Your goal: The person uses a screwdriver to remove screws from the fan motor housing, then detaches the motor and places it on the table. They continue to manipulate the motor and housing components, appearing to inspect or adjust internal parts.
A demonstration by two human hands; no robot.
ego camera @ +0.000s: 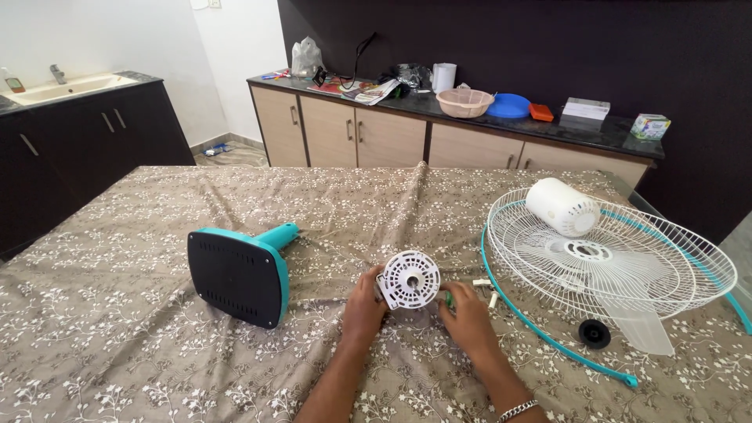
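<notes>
1. Forearms entering from the bottom edge, a metal bracelet point(518, 409) on the right wrist, both angled inward over the flowered tablecloth point(117, 329).
2. Left hand point(364, 309) curled, fingers pressed against the left rim of a white round motor cover point(409, 279), propping it upright on edge on the cloth.
3. Right hand point(468, 316) curled beside the cover's lower right rim, fingers closed around a small green-tipped item point(450, 298); what that item is, impossible to tell.
4. Bare cloth close in on both sides of the arms, widest at the near left, down to the table's front edge.
5. Just right of the hands, two short white pegs point(487, 291) lying loose, near the teal rim ring point(548, 338) curving past them toward the near right.
6. Black round knob point(594, 334) beside a translucent fan blade point(642, 325), both inside that curve.
7. To the left, well apart from the left hand, a teal fan base point(239, 276) tipped on its side, black underside facing forward, stem pointing back right.
8. Farther right, white wire fan guard point(627, 266) lying flat, reaching the table's right edge, a white motor housing point(561, 207) resting on its far rim.
9. Open cloth across the far half, a raised fold point(411, 196) running down the middle.
10. Beyond the table, a floor gap, then a cluttered beige cabinet counter point(439, 106); a sink point(66, 86) at far left.
</notes>
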